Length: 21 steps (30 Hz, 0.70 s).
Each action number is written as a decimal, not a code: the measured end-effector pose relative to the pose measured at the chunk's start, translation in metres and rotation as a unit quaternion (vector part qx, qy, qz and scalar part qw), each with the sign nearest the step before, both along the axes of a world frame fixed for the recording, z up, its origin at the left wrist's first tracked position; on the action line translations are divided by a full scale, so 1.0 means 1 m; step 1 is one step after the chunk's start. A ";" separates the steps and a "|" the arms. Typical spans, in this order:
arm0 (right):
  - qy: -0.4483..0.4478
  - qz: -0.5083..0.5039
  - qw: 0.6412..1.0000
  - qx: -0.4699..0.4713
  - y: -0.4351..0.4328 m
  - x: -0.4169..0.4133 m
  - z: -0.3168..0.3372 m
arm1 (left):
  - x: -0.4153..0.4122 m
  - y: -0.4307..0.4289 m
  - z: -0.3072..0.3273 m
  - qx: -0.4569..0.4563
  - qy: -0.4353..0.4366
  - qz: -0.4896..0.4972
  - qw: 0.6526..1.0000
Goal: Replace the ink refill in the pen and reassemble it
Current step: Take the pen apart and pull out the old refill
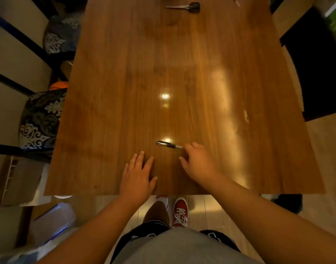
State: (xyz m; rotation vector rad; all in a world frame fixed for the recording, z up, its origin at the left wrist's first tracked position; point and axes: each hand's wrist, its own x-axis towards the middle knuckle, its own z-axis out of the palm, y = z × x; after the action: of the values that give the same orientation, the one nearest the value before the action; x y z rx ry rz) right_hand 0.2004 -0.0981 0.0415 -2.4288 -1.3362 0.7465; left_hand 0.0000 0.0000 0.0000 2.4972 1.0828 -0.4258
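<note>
A dark pen (168,145) with a silvery tip lies flat on the wooden table (182,73), near the front edge, pointing left to right. My right hand (198,161) rests on the table with its fingertips at the pen's right end; whether they pinch it I cannot tell. My left hand (137,177) lies flat and spread on the table, a little in front and left of the pen, holding nothing.
Black-handled scissors (186,6) lie at the table's far end. A small white object (236,2) sits at the far right corner. Patterned chairs (41,119) stand along the left side, a dark chair (315,73) on the right.
</note>
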 end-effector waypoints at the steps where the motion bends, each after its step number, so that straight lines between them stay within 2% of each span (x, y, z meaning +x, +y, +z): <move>1: -0.026 0.002 1.000 0.007 0.007 0.002 -0.001 | 0.002 0.004 -0.001 0.006 -0.001 -0.012 1.000; 5: -0.097 0.018 0.995 -0.001 0.032 0.007 -0.008 | 0.012 0.015 -0.006 0.040 -0.007 -0.032 0.999; 14: -0.081 0.054 0.995 -0.018 0.046 0.006 -0.022 | 0.023 0.021 0.001 0.053 -0.001 -0.029 0.998; 17: -0.038 0.052 0.998 -0.022 0.037 0.007 -0.019 | 0.027 0.026 0.010 0.021 -0.011 -0.016 1.000; 19: 0.023 0.040 0.999 -0.025 0.027 0.007 -0.010 | 0.031 0.028 0.019 -0.024 -0.048 0.001 0.999; 21: 0.080 0.029 0.996 -0.023 0.013 0.005 0.001 | 0.037 0.027 0.034 -0.142 -0.103 0.061 0.983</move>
State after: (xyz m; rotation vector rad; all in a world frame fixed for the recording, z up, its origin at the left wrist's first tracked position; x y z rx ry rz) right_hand 0.2058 -0.0849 0.0429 -2.3182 -1.3469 0.9749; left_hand 0.0370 0.0271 0.0343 2.1588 1.0075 -0.2585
